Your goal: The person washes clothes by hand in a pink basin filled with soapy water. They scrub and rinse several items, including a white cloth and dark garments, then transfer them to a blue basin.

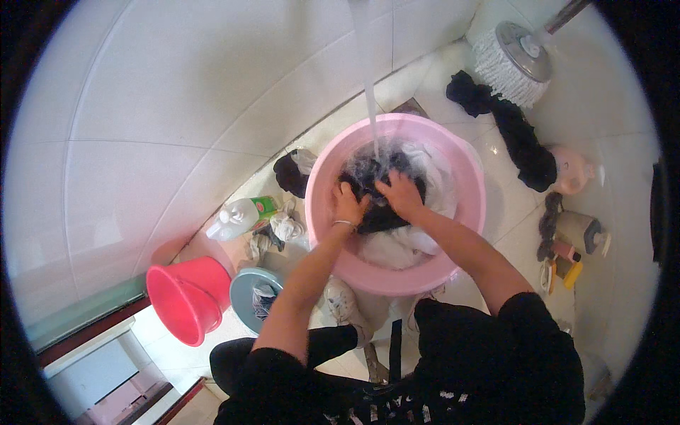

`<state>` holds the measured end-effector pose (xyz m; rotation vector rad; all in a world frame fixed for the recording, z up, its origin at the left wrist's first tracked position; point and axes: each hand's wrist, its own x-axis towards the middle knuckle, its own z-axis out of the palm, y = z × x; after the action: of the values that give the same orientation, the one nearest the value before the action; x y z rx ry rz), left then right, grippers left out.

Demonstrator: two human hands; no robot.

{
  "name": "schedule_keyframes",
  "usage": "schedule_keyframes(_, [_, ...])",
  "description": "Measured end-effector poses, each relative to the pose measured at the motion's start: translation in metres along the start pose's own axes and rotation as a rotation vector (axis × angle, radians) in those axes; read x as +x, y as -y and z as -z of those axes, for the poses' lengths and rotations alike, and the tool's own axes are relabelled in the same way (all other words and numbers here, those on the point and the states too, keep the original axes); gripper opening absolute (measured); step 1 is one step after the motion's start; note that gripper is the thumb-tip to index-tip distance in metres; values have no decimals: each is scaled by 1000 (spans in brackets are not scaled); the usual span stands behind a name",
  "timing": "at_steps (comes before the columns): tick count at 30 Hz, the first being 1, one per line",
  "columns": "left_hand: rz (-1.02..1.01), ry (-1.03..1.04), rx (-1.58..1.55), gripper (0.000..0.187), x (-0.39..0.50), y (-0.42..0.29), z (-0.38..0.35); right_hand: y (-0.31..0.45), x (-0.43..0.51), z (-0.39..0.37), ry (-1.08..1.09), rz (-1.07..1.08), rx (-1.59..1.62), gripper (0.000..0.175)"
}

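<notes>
A pink plastic basin (474,199) stands on the tiled floor, and a stream of water (372,101) falls into it from above. Inside lie a black cloth (387,217) and white cloth (396,252), both wet. My left hand (350,204) rests on the left part of the black cloth, near the basin's left side. On the cloth's right part lies my right hand (401,195), close beside the falling water. Both hands have their fingers partly in the water and against the cloth; whether the fingertips grip it cannot be seen.
Left of the basin are a white jug (234,218), a red bucket (180,297) and a blue-grey bucket (241,300). Dark cloths (518,133) lie at the right, below a mop head (512,64). Several bottles (571,170) stand along the right wall.
</notes>
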<state>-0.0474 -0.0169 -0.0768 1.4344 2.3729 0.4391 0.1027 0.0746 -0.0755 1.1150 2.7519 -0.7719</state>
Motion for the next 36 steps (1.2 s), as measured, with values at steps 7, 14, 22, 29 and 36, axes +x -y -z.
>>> schedule_keyframes(7, [956, 424, -1659, 51, 17, -1, 5, 44, 2, 38, -476, -170, 431, 27])
schedule_keyframes(14, [503, 994, -2356, 51, 20, -35, 49, 109, -33, 54, -506, 496, 349, 33])
schedule_keyframes(22, [826, 336, -1598, 36, 2, -36, 45, 50, 27, 63, -397, -365, 582, 37])
schedule_keyframes(29, [134, -59, -114, 74, -11, -6, 12, -12, 7, 25, -512, -73, 101, 45])
schedule_keyframes(36, [14, 681, 383, 68, 25, -16, 26, -25, 11, -11, -244, 71, 110, 25])
